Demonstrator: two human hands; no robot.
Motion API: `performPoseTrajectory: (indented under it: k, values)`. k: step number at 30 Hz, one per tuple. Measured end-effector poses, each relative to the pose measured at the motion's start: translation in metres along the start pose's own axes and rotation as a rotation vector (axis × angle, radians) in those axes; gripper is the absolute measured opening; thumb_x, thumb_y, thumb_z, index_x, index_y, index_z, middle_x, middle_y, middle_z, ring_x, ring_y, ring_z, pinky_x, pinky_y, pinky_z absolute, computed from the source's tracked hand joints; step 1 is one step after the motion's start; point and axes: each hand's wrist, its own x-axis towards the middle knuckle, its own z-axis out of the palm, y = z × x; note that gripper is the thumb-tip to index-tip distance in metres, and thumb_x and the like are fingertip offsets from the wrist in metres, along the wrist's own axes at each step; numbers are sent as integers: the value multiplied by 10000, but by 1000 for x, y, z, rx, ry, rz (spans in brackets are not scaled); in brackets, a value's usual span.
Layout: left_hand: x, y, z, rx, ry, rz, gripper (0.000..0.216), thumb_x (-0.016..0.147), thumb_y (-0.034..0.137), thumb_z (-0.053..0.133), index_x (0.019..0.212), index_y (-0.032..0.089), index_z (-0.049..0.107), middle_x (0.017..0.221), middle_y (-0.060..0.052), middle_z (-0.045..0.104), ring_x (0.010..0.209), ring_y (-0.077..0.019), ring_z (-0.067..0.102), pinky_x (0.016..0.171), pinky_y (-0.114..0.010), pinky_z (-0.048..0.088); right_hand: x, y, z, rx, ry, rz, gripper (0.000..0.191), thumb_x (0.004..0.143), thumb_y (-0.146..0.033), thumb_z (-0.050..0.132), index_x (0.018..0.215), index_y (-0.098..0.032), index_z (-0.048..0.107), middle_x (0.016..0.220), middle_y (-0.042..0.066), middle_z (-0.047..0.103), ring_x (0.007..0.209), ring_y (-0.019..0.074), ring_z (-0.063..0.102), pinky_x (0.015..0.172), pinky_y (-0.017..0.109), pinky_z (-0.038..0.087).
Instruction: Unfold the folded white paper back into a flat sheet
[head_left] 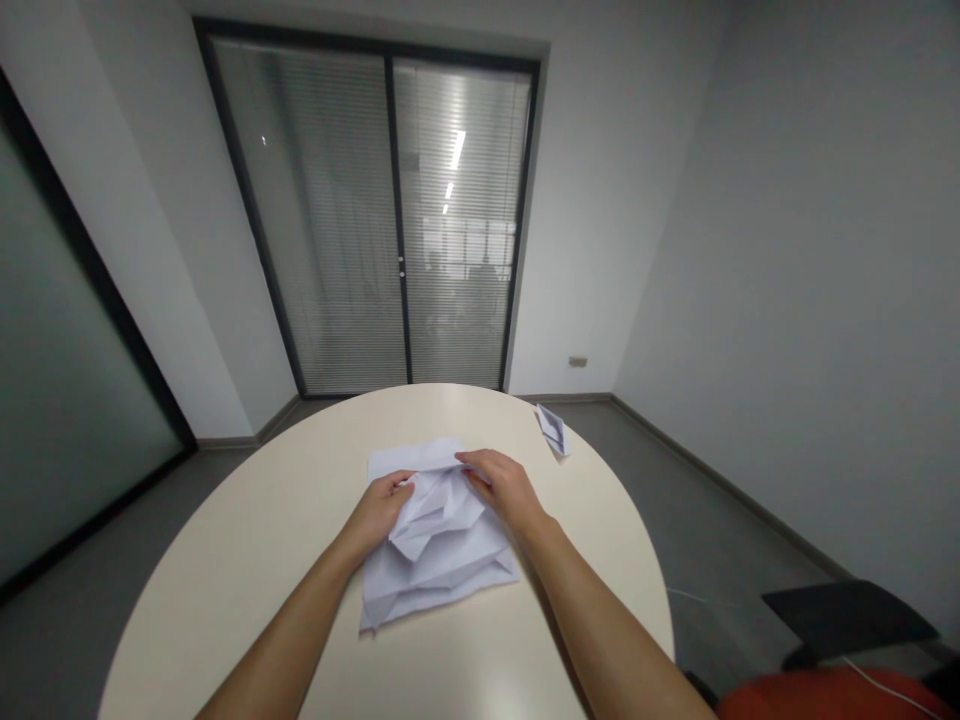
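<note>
The paper (448,568) lies on the table (289,520), directly in front of the person, and both hands are on it. The left hand (381,507) is at the left side of the paper, with the thumb and fingers closed on its raised, folded part. The right hand (508,490) comes from the right side of the paper and pinches near its far part, the index finger laid on the fold and the thumb below. The hands are apart from each other, with a short piece of fold between them.

The important relation is this: the fold at the fingertips runs crosswise, from one hand to the other, while the paper itself seems a little longer in the direction away from the person. Most of the creased surface is on the near side of the fingers, and a flat strip is beyond them. Neither hand is clearly nearer to this fold. Whether the paper is one sheet or several, I cannot tell.

Beyond the paper and to its right, well apart, a folded piece (553,430) rests near the table edge. A chair (847,612) stands far to the right of the paper.
</note>
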Motion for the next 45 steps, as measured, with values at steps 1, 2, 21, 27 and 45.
performPoseTrajectory:
  k: [1,2,21,27,45]
  values:
    - [0,0,-2,-9,7,-9,418,721,465,628,965,159,775,902,-110,785,847,-298,714,771,-386,547,0,0,0,13,-2,-7,315,950,-236,556,1212,-329,704,1150,56,730,1057,246,674,945,415,517]
    - [0,-1,-3,-13,11,-19,410,711,461,636,949,159,775,891,-109,784,839,-297,713,761,-381,546,0,0,-1,18,-9,-16,322,936,-219,558,1201,-323,710,1159,55,728,1064,246,672,947,416,517]
    - [2,-8,-7,-52,1,5,420,773,528,621,928,164,761,930,-98,774,923,-294,688,846,-391,530,2,-2,15,553,57,335,152,805,-401,773,821,-251,751,1156,76,740,1186,269,629,1098,492,400]
    - [1,-7,2,52,43,149,477,846,527,576,1158,184,687,1208,-117,711,1102,-271,649,985,-396,491,7,6,26,745,250,487,348,680,-522,838,792,-220,706,1046,95,767,967,261,696,908,451,534]
    - [-2,1,-3,215,191,189,403,829,554,580,884,189,740,902,-68,771,884,-271,671,850,-336,496,8,9,23,797,468,585,421,685,-457,811,829,-240,481,1229,57,614,958,193,640,737,343,597]
